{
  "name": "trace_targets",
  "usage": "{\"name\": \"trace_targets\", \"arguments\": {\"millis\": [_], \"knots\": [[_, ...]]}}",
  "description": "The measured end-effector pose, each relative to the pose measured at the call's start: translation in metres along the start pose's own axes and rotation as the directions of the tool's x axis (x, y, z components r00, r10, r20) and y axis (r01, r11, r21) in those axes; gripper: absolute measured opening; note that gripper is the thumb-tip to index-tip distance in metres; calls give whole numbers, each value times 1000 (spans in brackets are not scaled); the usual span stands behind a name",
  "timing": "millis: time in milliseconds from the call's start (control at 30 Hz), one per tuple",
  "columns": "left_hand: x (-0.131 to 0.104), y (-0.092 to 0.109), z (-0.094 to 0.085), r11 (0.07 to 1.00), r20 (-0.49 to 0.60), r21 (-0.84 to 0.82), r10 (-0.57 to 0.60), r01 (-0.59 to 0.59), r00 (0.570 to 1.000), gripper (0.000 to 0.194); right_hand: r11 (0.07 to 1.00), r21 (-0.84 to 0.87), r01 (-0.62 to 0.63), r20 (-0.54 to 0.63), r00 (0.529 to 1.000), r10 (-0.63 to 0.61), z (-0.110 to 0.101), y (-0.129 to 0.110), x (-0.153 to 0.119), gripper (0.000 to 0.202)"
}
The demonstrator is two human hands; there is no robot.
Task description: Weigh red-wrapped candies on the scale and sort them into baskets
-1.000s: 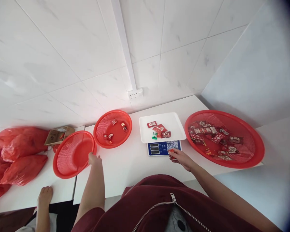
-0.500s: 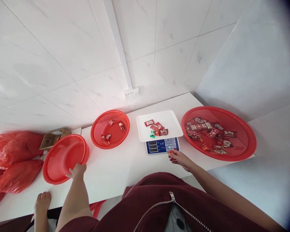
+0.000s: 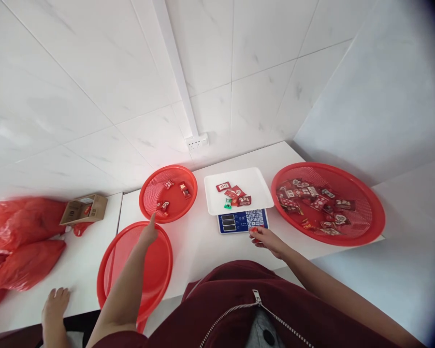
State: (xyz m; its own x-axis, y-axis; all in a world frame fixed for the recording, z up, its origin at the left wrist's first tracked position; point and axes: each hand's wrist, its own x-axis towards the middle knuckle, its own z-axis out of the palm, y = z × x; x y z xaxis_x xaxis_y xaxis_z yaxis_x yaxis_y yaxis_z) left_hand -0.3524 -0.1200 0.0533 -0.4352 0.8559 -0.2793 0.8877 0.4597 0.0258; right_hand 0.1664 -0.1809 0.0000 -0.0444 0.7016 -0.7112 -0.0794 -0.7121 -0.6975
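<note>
My left hand [image 3: 148,234] reaches over the front red basket [image 3: 164,280], its index finger stretched toward the near rim of the small red basket [image 3: 168,191]. It holds nothing that I can see. In the small basket lie a few wrapped candies [image 3: 185,191]. My right hand [image 3: 270,241] pinches a small red-wrapped candy [image 3: 253,230] at the front edge of the blue digital scale [image 3: 242,221]. On the scale rests a white tray [image 3: 259,186] with several red packets [image 3: 235,193] and a green-wrapped candy [image 3: 227,203].
At right stands a large red basket [image 3: 373,212] with many wrapped sweets. On the left are red plastic bags [image 3: 27,263] and a cardboard box [image 3: 100,207]. Another person's hand [image 3: 55,304] rests on the table edge. A wall socket [image 3: 197,141] is behind.
The front red basket has shifted right and toward me. My left hand has left its rim and moved up to the right. My right hand stays nearly in place with the candy.
</note>
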Motion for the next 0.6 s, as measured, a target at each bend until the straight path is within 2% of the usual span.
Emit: {"name": "trace_targets", "arguments": {"millis": [67,167,233,300,400,600], "knots": [[6,34,-5,949,117,275,127,-155,985,68,1000,-5,7,12,1000,-7,0,0,-1,23],[19,84,-8,902,161,352,205,-251,965,65,1000,-4,0,10,1000,0,0,0,-2,21],[25,100,-10,884,166,376,231,-278,959,60,1000,-2,-11,-2,1000,11,0,0,-4,19],[28,102,-12,865,168,402,251,-299,953,55,1000,-2,-20,-17,1000,20,-1,-1,-5,17],[27,87,-14,862,169,417,238,-288,956,49,1000,-4,-14,-27,1000,14,-3,-2,-6,16],[27,43,-18,918,208,378,46,-124,977,43,1000,2,9,-44,999,-9,-5,3,-7,18]]}}
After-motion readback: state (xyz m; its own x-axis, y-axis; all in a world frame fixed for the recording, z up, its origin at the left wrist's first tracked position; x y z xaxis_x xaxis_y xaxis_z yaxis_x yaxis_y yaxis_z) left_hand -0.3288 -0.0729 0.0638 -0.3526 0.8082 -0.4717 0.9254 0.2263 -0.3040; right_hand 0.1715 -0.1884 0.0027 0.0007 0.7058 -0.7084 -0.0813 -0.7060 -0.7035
